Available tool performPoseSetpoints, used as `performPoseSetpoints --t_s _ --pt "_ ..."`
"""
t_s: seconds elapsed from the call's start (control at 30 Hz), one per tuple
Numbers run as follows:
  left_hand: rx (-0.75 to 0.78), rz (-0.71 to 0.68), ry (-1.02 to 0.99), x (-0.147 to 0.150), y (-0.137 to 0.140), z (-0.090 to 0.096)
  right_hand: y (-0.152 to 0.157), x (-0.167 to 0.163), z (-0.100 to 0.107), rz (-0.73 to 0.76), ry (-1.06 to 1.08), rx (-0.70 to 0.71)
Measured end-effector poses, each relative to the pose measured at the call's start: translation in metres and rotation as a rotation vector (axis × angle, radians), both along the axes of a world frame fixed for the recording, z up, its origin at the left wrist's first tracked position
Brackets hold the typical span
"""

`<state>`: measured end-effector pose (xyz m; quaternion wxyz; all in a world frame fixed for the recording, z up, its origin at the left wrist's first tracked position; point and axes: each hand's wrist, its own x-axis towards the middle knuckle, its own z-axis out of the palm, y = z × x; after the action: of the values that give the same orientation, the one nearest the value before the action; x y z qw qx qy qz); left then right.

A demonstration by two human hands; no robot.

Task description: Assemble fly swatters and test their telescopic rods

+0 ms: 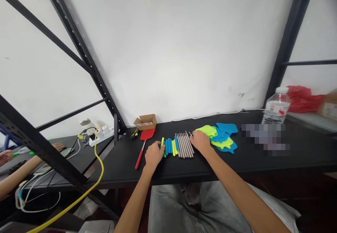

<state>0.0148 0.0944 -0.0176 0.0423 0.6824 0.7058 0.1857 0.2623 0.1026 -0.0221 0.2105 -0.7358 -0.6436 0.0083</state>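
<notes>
Grip: left hand (154, 155) curled at the left end of a row of blue and yellow-green handles (169, 146); right hand (201, 141) at the right end of the metal rods (184, 147). Cannot tell if either is closed on a piece. Rows lie between the tabletop's (119, 166) front and back edges; flat heads (223, 135) heaped rightward. Judged: sorting by kind looks done; only the red swatter (146, 134), left, appears whole; remaining parts unjoined.
</notes>
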Motion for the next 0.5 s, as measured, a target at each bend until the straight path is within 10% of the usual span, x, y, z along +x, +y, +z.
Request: performPoseSetpoints --t_s 0.5 --pt "-0.063 0.011 -0.086 -0.013 0.018 0.005 0.012 0.009 -0.003 -0.098 0.540 0.213"
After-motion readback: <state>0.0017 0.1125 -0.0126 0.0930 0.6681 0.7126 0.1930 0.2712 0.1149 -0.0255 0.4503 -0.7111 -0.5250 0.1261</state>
